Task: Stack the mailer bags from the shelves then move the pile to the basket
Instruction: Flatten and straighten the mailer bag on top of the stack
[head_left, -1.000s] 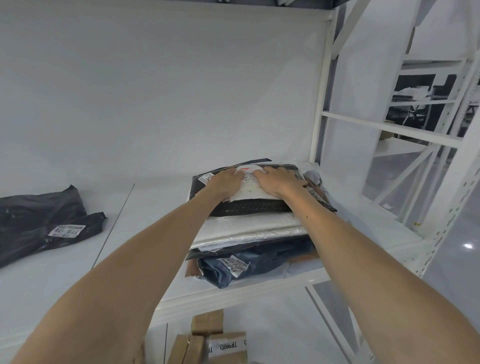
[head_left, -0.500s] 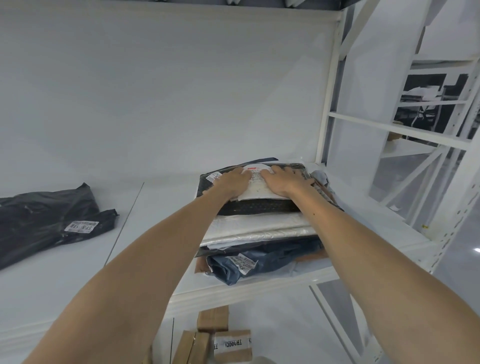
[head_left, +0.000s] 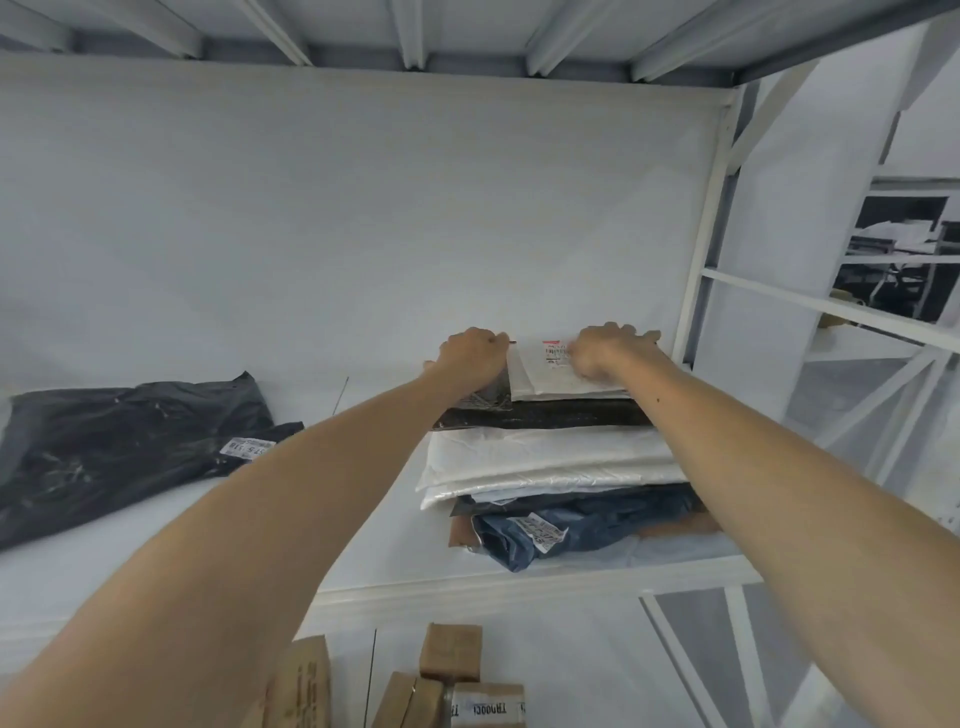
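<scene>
Head view: left hand (head_left: 470, 356), right hand (head_left: 607, 352) atop mailer-bag pile (head_left: 545, 460).

Few labels legible; two read only in part

White sticker (head_left: 247, 447) on the black mailer bag (head_left: 130, 441), well left of the left hand (head_left: 470, 353), reads roughly "ST5-110", upside down; box label (head_left: 488, 709) on the cardboard box (head_left: 485, 693) below both hands shows something like "TR0001", uncertain; red-marked label (head_left: 555, 354) on the white mailer bag (head_left: 545, 382) topping the pile (head_left: 545, 457), touching the right hand (head_left: 605, 351), is illegible; so is the blue mailer bag's (head_left: 597, 525) sticker.
</scene>
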